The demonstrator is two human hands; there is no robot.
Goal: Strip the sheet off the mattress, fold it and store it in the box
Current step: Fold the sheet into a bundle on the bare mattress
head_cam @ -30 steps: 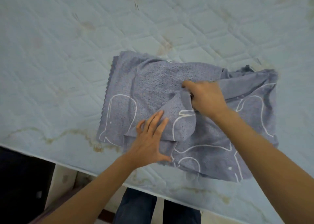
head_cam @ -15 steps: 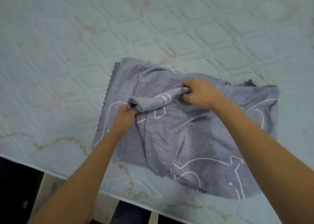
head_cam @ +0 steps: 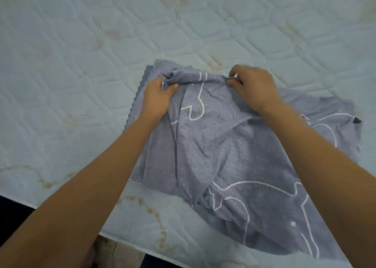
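Note:
A grey-blue sheet (head_cam: 213, 149) with white outline drawings lies partly folded on the pale quilted mattress (head_cam: 81, 64), near its front edge. My left hand (head_cam: 158, 97) grips the sheet's far edge at the left. My right hand (head_cam: 254, 86) pinches the same far edge further right. The fold between them is stretched across the far side of the pile. A loose layer trails toward me and to the right. No box is in view.
The mattress carries brown stains and runs out of view on three sides. Its front edge (head_cam: 142, 247) crosses the lower left, with dark floor (head_cam: 12, 206) and my legs below it.
Both hands have carried the sheet's edge away from me to the far side of the pile. The left hand went from pressing flat on the cloth to gripping it.

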